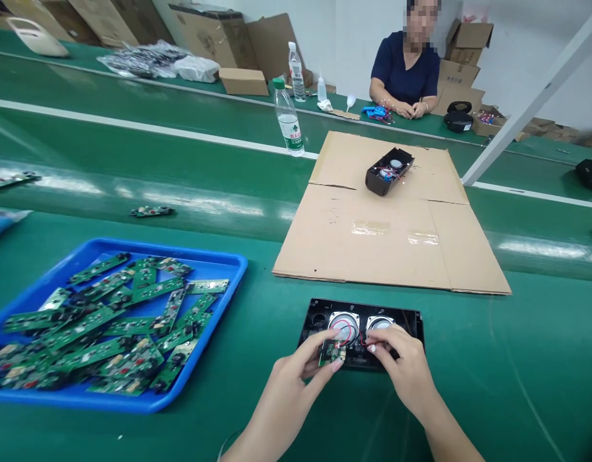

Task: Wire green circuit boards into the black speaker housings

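A black speaker housing (416,321) lies on the green bench in front of me, with two round speaker drivers (345,326) showing in it. My left hand (305,369) pinches a small green circuit board (332,351) above the housing's left half. Red wire (347,330) runs near the board and the left driver. My right hand (404,356) is closed over the right driver, thumb and forefinger pinched around a thin wire with a small white connector (372,348) at its end.
At left stands a blue tray (238,269) heaped with several circuit boards (94,333). Beyond the housing lies a cardboard sheet (387,250) bearing another speaker housing (388,172). A water bottle (289,125) stands left of it. Across the bench sits a person (406,70).
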Demonstrator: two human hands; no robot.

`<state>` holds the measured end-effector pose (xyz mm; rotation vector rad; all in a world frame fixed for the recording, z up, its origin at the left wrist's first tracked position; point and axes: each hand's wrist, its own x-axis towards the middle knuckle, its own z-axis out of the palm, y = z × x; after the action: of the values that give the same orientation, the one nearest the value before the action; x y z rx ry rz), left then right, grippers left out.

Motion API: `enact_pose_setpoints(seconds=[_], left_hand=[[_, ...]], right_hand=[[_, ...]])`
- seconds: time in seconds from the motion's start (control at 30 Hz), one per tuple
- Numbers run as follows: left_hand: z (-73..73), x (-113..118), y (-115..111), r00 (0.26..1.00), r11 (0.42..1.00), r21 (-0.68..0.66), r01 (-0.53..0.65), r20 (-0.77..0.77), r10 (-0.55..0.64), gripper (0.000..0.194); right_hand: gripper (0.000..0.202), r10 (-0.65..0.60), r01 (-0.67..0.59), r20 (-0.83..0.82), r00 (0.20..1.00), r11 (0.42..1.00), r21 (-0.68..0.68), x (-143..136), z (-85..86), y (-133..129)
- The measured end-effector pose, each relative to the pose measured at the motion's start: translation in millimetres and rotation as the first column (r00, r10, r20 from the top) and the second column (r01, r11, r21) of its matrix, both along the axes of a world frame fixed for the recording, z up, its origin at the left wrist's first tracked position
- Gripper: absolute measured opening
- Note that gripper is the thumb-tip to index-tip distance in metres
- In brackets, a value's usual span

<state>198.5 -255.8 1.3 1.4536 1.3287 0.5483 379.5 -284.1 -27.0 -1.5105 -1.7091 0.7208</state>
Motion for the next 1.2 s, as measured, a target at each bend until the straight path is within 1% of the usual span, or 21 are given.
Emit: enact_pose_setpoints(seconds=[0.07,0.1,0.2,0.3,0.37,0.43,0.5,0.57,0.63,0.83,0.93,1.0,1.07,1.17,1.2], left_hand=[[-1.7,3,1,0.999,1.0,0.018,0.007,-0.037,-0.007,0.032],[-2.6,5,2,0.999,1.0,0.008,0.011,-0.037,-0.01,0.033],[-4.9,6,5,0.999,0.998,-0.06,0.006,0.037,-0.004,0.037],[-6.8,6,8,0.988,0.991,-0.135,-0.003,0.153,0.024,0.039],[-7.8,5,10,0.98,0.985,-0.169,-0.013,0.193,0.046,0.041],[-8.7,4,10,0.979,0.982,-0.191,-0.013,0.196,0.051,0.043],[-9.5,4,10,0.984,0.982,-0.19,-0.004,0.175,0.038,0.044],[-9.8,3,9,0.991,0.986,-0.164,0.006,0.13,0.015,0.043],[-9.1,3,8,0.998,0.992,-0.122,0.019,0.07,-0.01,0.042],[-7.1,8,5,0.99,0.993,0.014,0.115,-0.081,-0.113,0.037],[-9.3,11,3,0.979,0.983,0.093,0.159,-0.142,-0.145,0.036],[-9.8,10,2,0.977,0.975,0.131,0.18,-0.139,-0.162,0.035],[-8.4,8,4,0.976,0.967,0.154,0.202,-0.107,-0.188,0.032],[-4.7,2,10,0.966,0.948,0.183,0.258,-0.043,-0.255,0.03],[-3.7,1,11,0.959,0.94,0.194,0.281,-0.03,-0.281,0.03]], right_hand=[[0.013,-0.087,0.086,-0.044,0.995,0.996,-0.022,-4,0.7,5],[0.012,-0.094,0.094,-0.049,0.994,0.995,-0.014,-6,0.7,6],[0.017,-0.009,0.009,-0.086,0.996,1.0,0.006,-11,-1.0,10],[0.019,0.09,-0.094,-0.17,0.981,0.995,-0.018,-12,-2.4,11],[0.019,0.124,-0.134,-0.201,0.972,0.99,-0.039,-10,-2.2,11],[0.018,0.127,-0.139,-0.183,0.975,0.989,-0.058,-9,-1.8,10],[0.017,0.111,-0.117,-0.111,0.988,0.992,-0.048,-10,-2.8,10],[0.019,0.085,-0.085,0.005,0.996,0.996,0.015,-13,-5.4,8],[0.022,0.068,-0.081,0.128,0.989,0.992,0.094,-17,-8.9,7],[0.03,0.09,-0.166,0.394,0.915,0.972,0.163,-22,-12.0,5],[0.032,0.092,-0.204,0.459,0.884,0.958,0.201,-21,-11.3,5],[0.03,0.11,-0.212,0.424,0.899,0.956,0.202,-19,-11.8,5],[0.026,0.126,-0.19,0.321,0.939,0.966,0.177,-17,-13.0,5],[0.014,0.094,-0.107,0.143,0.985,0.991,0.084,-15,-14.2,4],[0.016,0.092,-0.098,0.114,0.989,0.994,0.049,-14,-13.9,4]])
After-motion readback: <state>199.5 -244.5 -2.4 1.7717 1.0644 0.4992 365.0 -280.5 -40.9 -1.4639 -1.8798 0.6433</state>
